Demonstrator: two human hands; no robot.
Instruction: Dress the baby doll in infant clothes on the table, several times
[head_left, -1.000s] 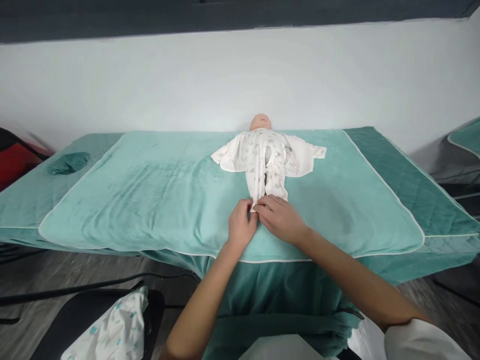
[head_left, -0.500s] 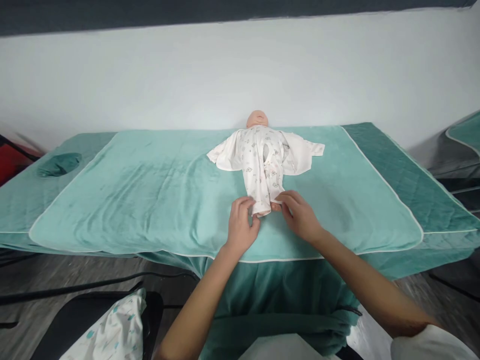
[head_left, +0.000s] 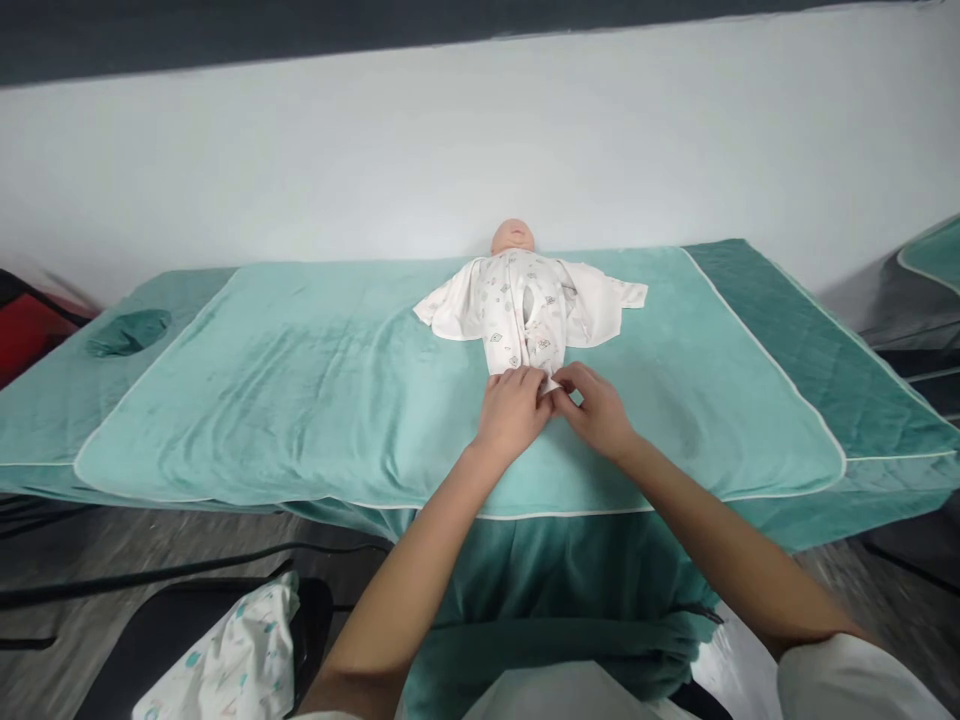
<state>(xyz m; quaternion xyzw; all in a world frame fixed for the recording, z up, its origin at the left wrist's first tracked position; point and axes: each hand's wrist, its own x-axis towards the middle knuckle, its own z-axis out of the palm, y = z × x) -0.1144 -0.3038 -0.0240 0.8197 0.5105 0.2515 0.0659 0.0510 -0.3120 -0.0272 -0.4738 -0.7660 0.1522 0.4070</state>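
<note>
A baby doll lies on its back on the turquoise bed cover, its head toward the wall. White printed baby clothes cover its body and legs, with the sleeves spread out to both sides. My left hand lies over the lower leg end, its fingers closed at the trouser hem and hiding the doll's feet. Close beside it, my right hand pinches the hem of the other trouser leg between thumb and fingers.
The turquoise cover spreads over a massage bed with a face hole at the left. A black chair at lower left bears a white patterned cloth. The white wall runs behind the bed.
My left hand has moved right and slightly up, from the outer trouser leg to the other leg's hem. My right hand stays at that hem, shifted slightly.
</note>
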